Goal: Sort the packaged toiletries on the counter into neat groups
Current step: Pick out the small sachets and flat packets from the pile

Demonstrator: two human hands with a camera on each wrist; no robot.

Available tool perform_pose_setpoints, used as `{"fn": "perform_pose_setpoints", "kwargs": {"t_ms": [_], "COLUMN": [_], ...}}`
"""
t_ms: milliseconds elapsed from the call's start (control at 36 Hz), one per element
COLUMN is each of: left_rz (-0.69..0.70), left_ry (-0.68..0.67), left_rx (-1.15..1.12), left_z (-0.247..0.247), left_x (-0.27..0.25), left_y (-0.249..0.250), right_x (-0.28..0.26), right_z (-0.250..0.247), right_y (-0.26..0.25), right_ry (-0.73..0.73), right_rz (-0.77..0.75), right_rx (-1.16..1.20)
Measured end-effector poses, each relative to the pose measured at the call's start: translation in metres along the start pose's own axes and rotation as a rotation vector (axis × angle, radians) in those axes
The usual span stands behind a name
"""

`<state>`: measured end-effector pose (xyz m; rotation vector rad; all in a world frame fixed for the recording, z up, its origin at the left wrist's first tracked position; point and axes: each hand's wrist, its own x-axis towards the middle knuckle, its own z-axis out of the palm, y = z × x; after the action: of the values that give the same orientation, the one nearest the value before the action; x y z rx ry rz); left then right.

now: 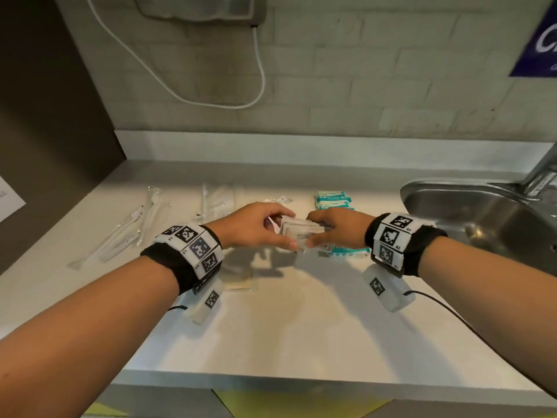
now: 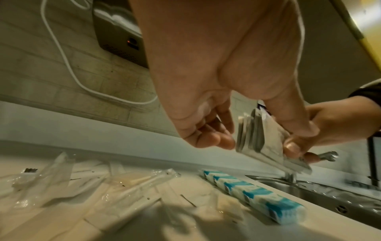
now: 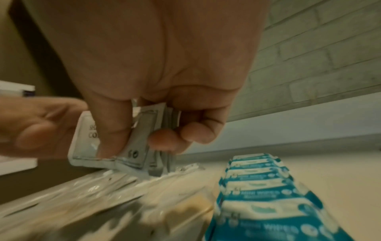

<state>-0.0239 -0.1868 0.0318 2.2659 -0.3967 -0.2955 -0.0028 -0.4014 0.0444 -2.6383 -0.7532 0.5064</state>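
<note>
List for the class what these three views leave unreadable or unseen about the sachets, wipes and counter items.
- Sachets: print partly covered by the right hand in the right wrist view; count unclear.
- Wipe packs: middle of the row hidden behind both hands in the head view; label blurred.
- Clear-wrapped items: contents blurred in the left wrist view.
- Left hand: fingertips hidden behind the sachets.

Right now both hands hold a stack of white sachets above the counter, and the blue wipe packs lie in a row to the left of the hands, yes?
Not quite: the blue wipe packs lie to the right, toward the sink, as the head view shows. Both the left hand and right hand do hold the sachets.
</note>
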Motion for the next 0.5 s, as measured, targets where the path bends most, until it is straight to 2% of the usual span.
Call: {"fn": "perform_pose_setpoints", "kwargs": {"t_ms": [83,167,222,361,417,500], "left_rz": [-0.058,-0.091,-0.059,0.05,0.047,0.005], "left_ry": [0.038,-0.025,-0.117,-0.323,-0.38,-0.41], "left_rx": [0.012,0.279,0.452,0.721,0.817,0.847], "left_z": [-0.006,-0.001,0.011,0.044,0.053,0.056], "left_x": [0.011,0.027,0.036,0.058,0.065,0.069], "left_y": [-0.012,-0.023,-0.021,-0.015,-0.02,-0.033], "right_x": [0.004,0.008,0.011,0.017,0.02,0.025], "right_z": [-0.017,-0.033,-0.04,-0.045,-0.043,-0.038], "right_y": [0.012,0.023,0.028,0.034,0.035,0.035], "right_ry": [0.114,0.195,0.226,0.221,0.208,0.172], "right_rz": [0.044,0.094,0.112,0.142,0.147,0.159], "right_rx": [0.056,0.109,0.129,0.106,0.081,0.083]}}
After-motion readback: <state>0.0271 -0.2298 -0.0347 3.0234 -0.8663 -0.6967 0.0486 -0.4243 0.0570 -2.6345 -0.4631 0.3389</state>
